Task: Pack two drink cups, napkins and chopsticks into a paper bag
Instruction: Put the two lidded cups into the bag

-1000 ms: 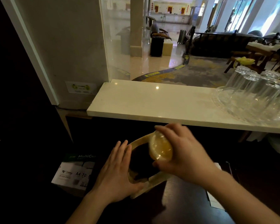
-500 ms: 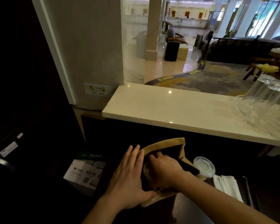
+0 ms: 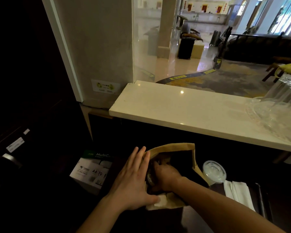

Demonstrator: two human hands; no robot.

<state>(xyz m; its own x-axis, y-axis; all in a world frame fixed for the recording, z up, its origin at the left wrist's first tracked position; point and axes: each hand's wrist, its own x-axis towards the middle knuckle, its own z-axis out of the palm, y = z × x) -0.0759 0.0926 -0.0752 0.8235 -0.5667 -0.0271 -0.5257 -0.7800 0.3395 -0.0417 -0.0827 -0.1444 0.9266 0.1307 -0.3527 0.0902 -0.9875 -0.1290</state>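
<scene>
Pale stone counter (image 3: 183, 113) is running across the upper half above a dark work surface, where the paper bag (image 3: 175, 146) is standing with its mouth gaping up at the camera. The left hand (image 3: 133, 180) is lying flat against the bag's outer wall at 9 o'clock, fingers straight and together, bracing it. The right hand (image 3: 165, 176) is reaching inside the bag, fingers curling around the first cup (image 3: 149, 179). Only a dark rim of it is showing, seemingly tilting towards 9 o'clock, with the gloom hiding the rest. The coming move, I judge, is hinging on the second cup (image 3: 213, 172): it is standing upright, lid up, just outside the bag at 3 o'clock from the right hand, making that hand much the nearer. The bag's right wall is rising between them, so the hand will be needing to lift clear of the mouth first. Napkins (image 3: 238, 192) are lying at 4 o'clock, just beyond that cup. Chopsticks are not showing clearly. A paper box (image 3: 92, 170) is sitting at 9 o'clock of the left hand, and upturned glasses (image 3: 286, 95) are crowding the counter at 2 o'clock, well apart
</scene>
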